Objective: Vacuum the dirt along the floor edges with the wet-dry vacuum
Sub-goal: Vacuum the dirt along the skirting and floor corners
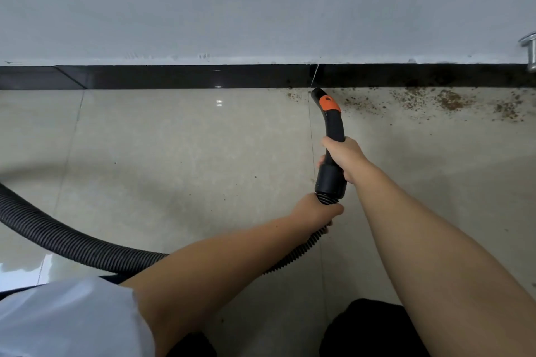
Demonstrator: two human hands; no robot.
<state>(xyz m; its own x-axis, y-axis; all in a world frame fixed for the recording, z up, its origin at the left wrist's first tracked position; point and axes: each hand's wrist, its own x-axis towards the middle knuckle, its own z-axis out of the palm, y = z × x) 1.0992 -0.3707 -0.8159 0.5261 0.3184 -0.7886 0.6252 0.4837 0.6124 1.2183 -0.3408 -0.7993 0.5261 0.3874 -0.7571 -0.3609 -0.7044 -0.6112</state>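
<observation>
A black vacuum nozzle (330, 122) with an orange collar points at the foot of the black skirting board (174, 77), its open tip close to the floor edge. My right hand (343, 156) grips the nozzle's curved handle. Just below it, my left hand (314, 211) grips the ribbed black hose (58, 238) where it joins the handle. The hose loops away to the left and out of view. Brown dirt (446, 101) lies scattered along the floor edge to the right of the nozzle tip. The floor left of the tip looks clean.
The beige tiled floor (174, 153) is glossy, with a few loose specks. A grey wall (261, 3) rises above the skirting. A metal doorstop (529, 49) sticks out of the wall at the far right. My dark shoes show at the bottom edge.
</observation>
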